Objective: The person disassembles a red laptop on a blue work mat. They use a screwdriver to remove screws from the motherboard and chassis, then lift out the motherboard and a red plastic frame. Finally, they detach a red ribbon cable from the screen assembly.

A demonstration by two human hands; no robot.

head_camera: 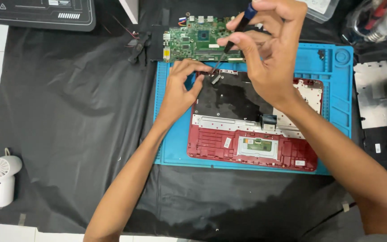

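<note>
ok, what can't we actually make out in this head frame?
- Screwdriver tip: hidden behind the left hand fingers, too small.
- Red laptop case upper middle: covered by the right hand.
- Clear container: cut off by the top edge.
- Green circuit board parts: too small.

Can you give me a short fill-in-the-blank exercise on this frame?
1. The right hand holds a ____ with a blue handle.
2. The red laptop shell lies on a ____ work mat.
3. The green circuit board lies at the mat's ____ edge.
4. The small white fan stands to the person's ____.

Missing words: screwdriver; blue; far; left
</note>
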